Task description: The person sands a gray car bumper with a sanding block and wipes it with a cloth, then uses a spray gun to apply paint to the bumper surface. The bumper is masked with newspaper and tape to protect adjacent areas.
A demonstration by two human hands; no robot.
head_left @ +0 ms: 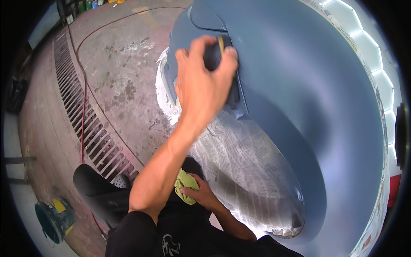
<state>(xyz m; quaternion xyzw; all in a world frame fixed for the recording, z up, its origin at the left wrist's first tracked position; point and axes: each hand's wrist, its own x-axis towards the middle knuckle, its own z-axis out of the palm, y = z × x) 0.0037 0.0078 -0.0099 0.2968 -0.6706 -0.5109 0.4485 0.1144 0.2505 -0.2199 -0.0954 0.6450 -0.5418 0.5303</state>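
Observation:
A matte blue-grey car body panel (274, 51) curves across the right half of the view. My left hand (203, 79) reaches up to its edge, fingers and thumb closed round a dark sanding pad (221, 45) with a yellow edge. The hand is slightly blurred, and its palm hides part of the pad. Low in the middle, close to my body, my right hand (199, 192) grips a crumpled yellow-green cloth (185, 186). Newspaper masking (244, 171) under clear film fills the wheel arch below my left hand.
A floor grate (81, 107) runs down the left, with a red hose (84, 96) along it. A dark bucket (49, 220) stands at lower left. Lit hexagonal lamps (364, 47) line the right rim. Several cans (89, 5) stand at the far left.

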